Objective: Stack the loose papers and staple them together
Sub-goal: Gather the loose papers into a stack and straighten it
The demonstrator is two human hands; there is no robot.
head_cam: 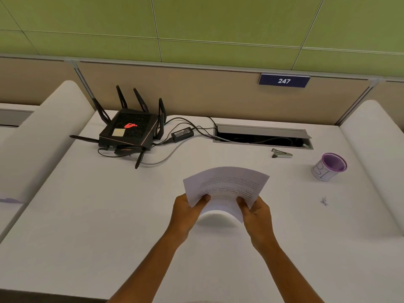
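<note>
Both hands pinch the papers (225, 189) above the white desk (109, 226): the left hand (188, 212) grips the near left edge, the right hand (254, 212) the near right edge, thumbs on top. The sheets bow upward between them, and the stapler (281, 153) lies well apart, beyond them to the right, near the cable tray (262, 136).

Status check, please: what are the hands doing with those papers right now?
Left hand and right hand both gripping papers, raised off desk. Stapler untouched, far right. Path clear.
</note>
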